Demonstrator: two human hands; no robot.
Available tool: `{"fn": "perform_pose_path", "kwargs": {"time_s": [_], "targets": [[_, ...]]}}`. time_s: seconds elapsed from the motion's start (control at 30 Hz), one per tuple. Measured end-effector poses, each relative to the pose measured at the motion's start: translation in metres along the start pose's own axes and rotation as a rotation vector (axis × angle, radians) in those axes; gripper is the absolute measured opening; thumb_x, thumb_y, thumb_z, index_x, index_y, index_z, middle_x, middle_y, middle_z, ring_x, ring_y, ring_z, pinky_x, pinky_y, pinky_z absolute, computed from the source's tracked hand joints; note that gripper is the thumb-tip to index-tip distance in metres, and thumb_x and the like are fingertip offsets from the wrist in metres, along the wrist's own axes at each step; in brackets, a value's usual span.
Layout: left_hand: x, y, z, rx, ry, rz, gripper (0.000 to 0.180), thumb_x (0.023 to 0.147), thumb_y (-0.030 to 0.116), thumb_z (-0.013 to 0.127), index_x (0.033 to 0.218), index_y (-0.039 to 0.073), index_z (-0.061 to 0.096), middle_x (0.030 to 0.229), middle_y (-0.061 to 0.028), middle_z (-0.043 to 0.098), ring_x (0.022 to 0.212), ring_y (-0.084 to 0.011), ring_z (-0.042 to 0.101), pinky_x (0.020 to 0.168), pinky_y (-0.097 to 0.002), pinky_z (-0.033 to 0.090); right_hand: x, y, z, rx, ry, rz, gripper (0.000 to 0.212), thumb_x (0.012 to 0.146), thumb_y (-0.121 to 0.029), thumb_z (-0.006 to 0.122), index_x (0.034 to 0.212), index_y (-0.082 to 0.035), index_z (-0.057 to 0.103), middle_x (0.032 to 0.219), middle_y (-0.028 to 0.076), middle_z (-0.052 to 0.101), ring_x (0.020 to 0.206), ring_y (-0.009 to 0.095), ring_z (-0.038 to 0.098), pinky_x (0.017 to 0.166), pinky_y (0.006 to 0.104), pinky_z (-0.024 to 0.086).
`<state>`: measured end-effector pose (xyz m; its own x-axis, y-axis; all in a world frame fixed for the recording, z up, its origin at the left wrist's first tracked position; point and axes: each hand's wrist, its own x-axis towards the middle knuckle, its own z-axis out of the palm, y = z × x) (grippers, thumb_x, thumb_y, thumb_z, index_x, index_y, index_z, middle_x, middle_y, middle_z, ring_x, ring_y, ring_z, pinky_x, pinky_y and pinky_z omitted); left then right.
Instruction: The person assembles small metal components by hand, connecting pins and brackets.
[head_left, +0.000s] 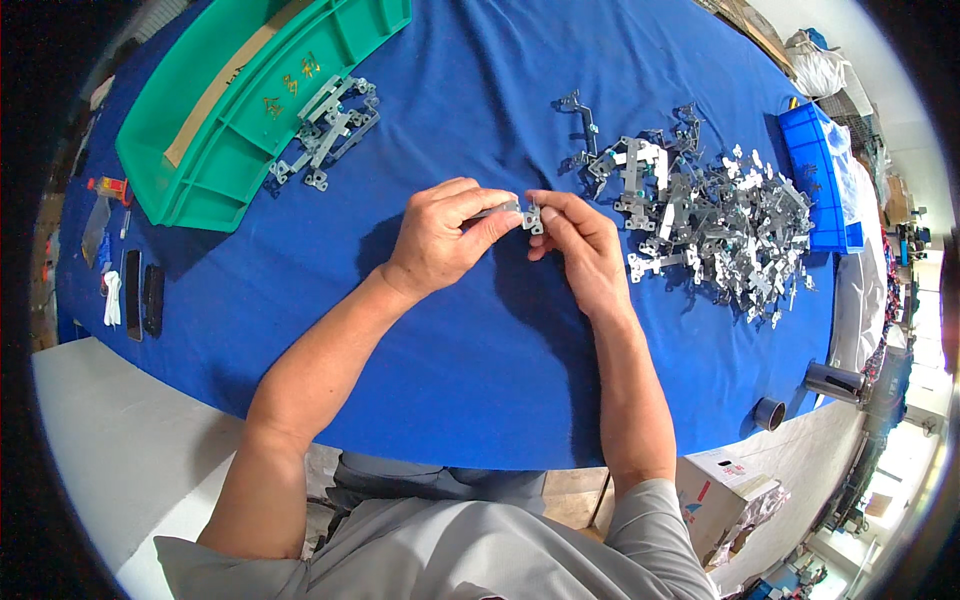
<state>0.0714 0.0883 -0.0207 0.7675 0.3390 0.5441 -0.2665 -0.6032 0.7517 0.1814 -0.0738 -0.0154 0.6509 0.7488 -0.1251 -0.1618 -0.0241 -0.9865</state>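
Above the middle of the blue cloth, my left hand pinches a small metal bracket between thumb and fingers. Most of the bracket's length is hidden by that hand; its holed end sticks out to the right. My right hand is closed at this end, thumb and fingertips against it. To the right lies a large heap of similar metal brackets, tangled together. A smaller group of brackets rests at the upper left, beside the green bin.
A green plastic bin stands at the upper left, a blue crate at the right edge. Two dark flat objects lie at the far left near a white item. A metal cup-like cylinder sits at the lower right table edge.
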Motion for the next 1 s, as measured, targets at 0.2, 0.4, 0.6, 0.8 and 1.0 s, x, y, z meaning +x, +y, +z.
{"fn": "perform_pose_path", "kwargs": {"time_s": [0.2,0.4,0.6,0.8,1.0], "targets": [[-0.003,-0.001,0.002,0.035,-0.07,-0.006,0.015,0.083,0.011,0.078,0.094,0.0,0.074,0.072,-0.0083,0.065,0.06,-0.0169,0.058,0.055,-0.0308,0.046,0.002,0.005,-0.001,-0.038,-0.048,-0.074,0.019,0.101,-0.014,0.059,0.111,0.001,0.066,0.088,0.004,0.064,0.074,0.009,0.058,0.066,0.0253,0.052],[0.0,0.0,0.002,0.054,-0.066,0.055,0.014,0.083,0.01,0.078,0.092,0.0,0.074,0.071,-0.0076,0.064,0.059,-0.0166,0.057,0.053,-0.0309,0.044,0.004,0.004,-0.001,0.221,0.162,-0.101,0.015,0.1,-0.014,0.06,0.107,-0.002,0.065,0.085,0.001,0.064,0.066,0.006,0.055,0.057,0.0218,0.046],[-0.001,0.003,-0.002,0.053,0.054,0.016,0.014,0.084,0.009,0.076,0.095,-0.001,0.073,0.07,-0.0074,0.063,0.059,-0.0157,0.056,0.053,-0.03,0.043,-0.001,0.001,0.001,-0.173,0.055,0.063,0.021,0.098,-0.014,0.063,0.112,0.001,0.07,0.08,0.0,0.066,0.062,0.005,0.055,0.051,0.0207,0.043],[-0.001,0.0,0.0,0.03,0.048,0.02,0.015,0.085,0.009,0.076,0.096,0.0,0.073,0.07,-0.0068,0.062,0.059,-0.0147,0.056,0.053,-0.0295,0.044,-0.001,0.005,0.0,-0.215,0.015,0.035,0.019,0.098,-0.011,0.062,0.113,-0.001,0.069,0.081,0.0,0.067,0.063,0.005,0.055,0.052,0.0216,0.044],[-0.001,0.0,0.0,0.016,0.011,-0.005,0.016,0.085,0.01,0.077,0.096,0.0,0.074,0.069,-0.0063,0.062,0.058,-0.014,0.055,0.053,-0.0297,0.043,0.001,0.005,-0.002,-0.095,-0.018,-0.039,0.021,0.099,-0.011,0.06,0.115,0.001,0.068,0.084,0.004,0.065,0.072,0.009,0.059,0.063,0.0247,0.052]]}}
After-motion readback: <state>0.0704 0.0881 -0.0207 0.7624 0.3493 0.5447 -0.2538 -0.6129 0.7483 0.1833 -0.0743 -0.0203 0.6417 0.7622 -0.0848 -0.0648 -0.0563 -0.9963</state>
